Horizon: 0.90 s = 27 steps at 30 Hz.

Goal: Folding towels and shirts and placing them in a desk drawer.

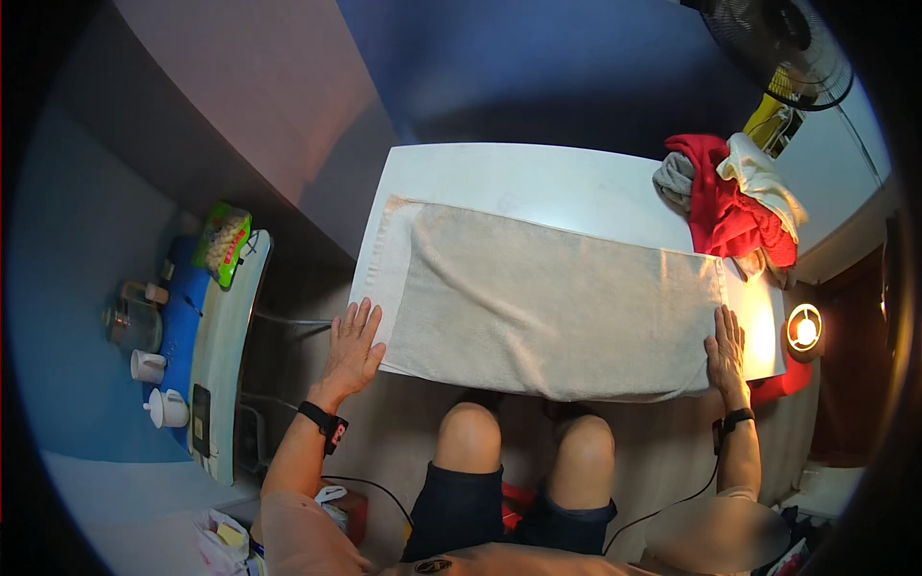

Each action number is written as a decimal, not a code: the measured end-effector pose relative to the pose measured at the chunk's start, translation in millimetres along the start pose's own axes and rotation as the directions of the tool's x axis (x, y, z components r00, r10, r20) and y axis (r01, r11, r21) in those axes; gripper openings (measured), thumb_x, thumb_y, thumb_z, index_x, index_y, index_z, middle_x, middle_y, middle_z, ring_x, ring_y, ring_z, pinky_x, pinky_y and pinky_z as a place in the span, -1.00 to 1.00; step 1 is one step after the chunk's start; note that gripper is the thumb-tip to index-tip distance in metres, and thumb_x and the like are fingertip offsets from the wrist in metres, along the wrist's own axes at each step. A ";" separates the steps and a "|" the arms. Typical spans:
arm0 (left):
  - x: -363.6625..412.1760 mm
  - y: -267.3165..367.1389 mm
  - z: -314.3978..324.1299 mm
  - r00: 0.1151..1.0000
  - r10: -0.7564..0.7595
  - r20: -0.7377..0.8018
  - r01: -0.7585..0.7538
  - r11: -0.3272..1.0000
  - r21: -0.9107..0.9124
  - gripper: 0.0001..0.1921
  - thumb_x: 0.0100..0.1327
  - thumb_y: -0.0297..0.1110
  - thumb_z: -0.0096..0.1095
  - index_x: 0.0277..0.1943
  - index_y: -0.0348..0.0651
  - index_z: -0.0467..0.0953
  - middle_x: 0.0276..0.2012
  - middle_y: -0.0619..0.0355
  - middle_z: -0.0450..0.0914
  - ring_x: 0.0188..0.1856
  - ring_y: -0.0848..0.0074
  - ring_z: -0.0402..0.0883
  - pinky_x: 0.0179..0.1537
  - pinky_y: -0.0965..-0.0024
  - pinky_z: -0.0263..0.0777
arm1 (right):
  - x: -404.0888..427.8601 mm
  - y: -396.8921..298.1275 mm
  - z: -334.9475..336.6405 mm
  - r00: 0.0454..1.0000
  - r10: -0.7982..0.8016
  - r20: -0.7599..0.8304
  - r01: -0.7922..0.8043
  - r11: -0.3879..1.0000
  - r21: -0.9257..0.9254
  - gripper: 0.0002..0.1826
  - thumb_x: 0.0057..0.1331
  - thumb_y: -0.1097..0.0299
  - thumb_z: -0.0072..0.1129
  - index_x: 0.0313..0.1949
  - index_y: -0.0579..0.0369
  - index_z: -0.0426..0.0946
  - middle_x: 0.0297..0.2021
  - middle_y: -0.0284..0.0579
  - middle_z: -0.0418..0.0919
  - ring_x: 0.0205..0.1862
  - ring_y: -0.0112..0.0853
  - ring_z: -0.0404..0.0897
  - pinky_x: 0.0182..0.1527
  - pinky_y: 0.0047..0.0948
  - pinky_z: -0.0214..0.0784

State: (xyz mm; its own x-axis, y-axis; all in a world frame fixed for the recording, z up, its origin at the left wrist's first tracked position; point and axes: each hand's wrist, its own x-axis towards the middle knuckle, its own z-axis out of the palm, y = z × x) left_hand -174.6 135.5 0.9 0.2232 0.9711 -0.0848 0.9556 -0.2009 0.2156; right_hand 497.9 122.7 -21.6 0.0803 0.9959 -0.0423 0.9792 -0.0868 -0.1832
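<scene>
A beige towel lies spread over a white table, with a few soft creases and its front edge at the table's near side. My left hand is palm down at the table's left edge, its thumb by the towel's lower left corner. Flat at the towel's right end rests my right hand, fingers pointing away from me. Neither hand grips anything. Each wrist wears a black strap with a small device.
Crumpled red, white and grey cloths are heaped at the table's far right. A lit lamp stands beside the right edge, below a fan. On my left, a side table bears a green snack bag, a mug and a white teapot.
</scene>
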 end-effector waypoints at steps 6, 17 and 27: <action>-14.2 -5.0 -15.9 0.991 0.003 0.132 -0.008 0.999 0.040 -0.32 0.34 -0.27 -0.01 0.47 -0.29 0.03 0.51 -0.20 -0.07 0.51 -0.16 -0.15 0.45 -0.14 -0.25 | 6.7 14.9 5.8 1.000 0.004 -0.019 -0.003 1.000 0.025 -0.32 0.41 0.16 -0.18 0.47 0.12 0.04 0.50 0.01 -0.01 0.54 -0.11 -0.12 0.51 -0.09 -0.38; -15.9 -16.0 -17.0 0.980 0.044 0.195 -0.050 0.998 0.029 -0.25 0.34 -0.26 -0.03 0.50 -0.29 -0.11 0.52 -0.23 -0.19 0.51 -0.19 -0.19 0.45 -0.16 -0.26 | -0.4 24.3 -7.8 0.988 0.141 -0.060 -0.142 0.990 -0.023 -0.37 0.44 0.16 -0.20 0.46 0.06 0.08 0.48 -0.05 0.04 0.53 -0.12 -0.06 0.48 0.06 -0.33; -22.7 8.0 -17.3 0.986 -0.037 0.163 0.008 0.985 0.175 -0.28 0.33 -0.25 0.03 0.48 -0.26 -0.01 0.50 -0.22 -0.09 0.50 -0.18 -0.13 0.44 -0.20 -0.20 | -12.7 7.0 4.5 0.952 0.257 -0.168 -0.231 0.960 0.158 -0.29 0.38 0.15 -0.02 0.45 0.10 0.07 0.44 0.13 0.09 0.50 -0.06 0.01 0.47 -0.01 -0.20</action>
State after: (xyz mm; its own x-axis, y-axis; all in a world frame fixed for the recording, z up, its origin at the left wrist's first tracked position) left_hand -175.3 114.1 21.3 0.2162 0.9438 -0.2499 0.9762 -0.2126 0.0416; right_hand 502.9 109.3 -26.7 0.3589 0.9301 0.0777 0.8921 -0.3174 -0.3214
